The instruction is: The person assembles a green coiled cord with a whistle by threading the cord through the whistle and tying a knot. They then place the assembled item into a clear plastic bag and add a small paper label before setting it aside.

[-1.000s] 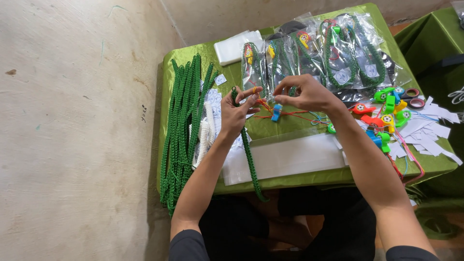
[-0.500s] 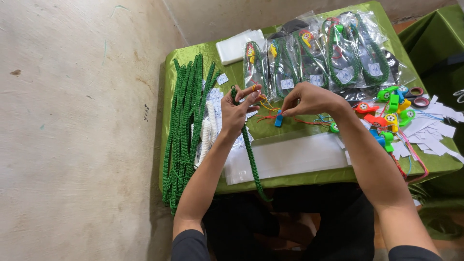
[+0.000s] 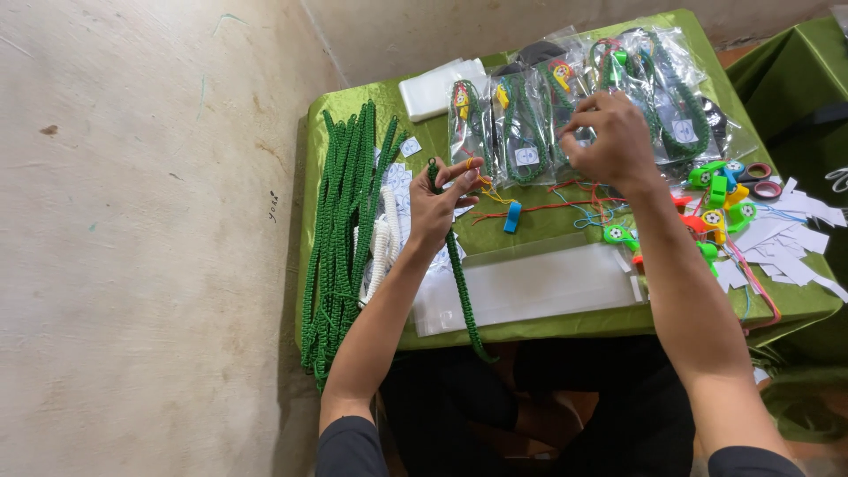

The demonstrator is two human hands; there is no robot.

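Observation:
My left hand (image 3: 442, 201) pinches the top end of a green braided cord (image 3: 463, 283) that hangs down over the front edge of the green-covered table (image 3: 565, 320). A small orange ring shows at its fingertips. My right hand (image 3: 611, 140) is raised over the clear bags of packed green cords (image 3: 521, 132), fingers curled; whether it holds anything I cannot tell. Thin red, yellow and blue strings (image 3: 565, 208) lie on the cloth between the two hands, with a small blue clip (image 3: 511, 216) among them.
A bundle of green braided cords (image 3: 343, 238) hangs over the table's left side, white coiled cords (image 3: 382, 243) beside it. A stack of clear bags (image 3: 530, 287) lies at the front. Coloured toy whistles (image 3: 720, 203), tape rolls (image 3: 761, 181) and white paper tags (image 3: 795, 238) sit right. Concrete wall left.
My right hand has moved away from my left hand, up and right over the packed bags. My left hand still holds the cord's end.

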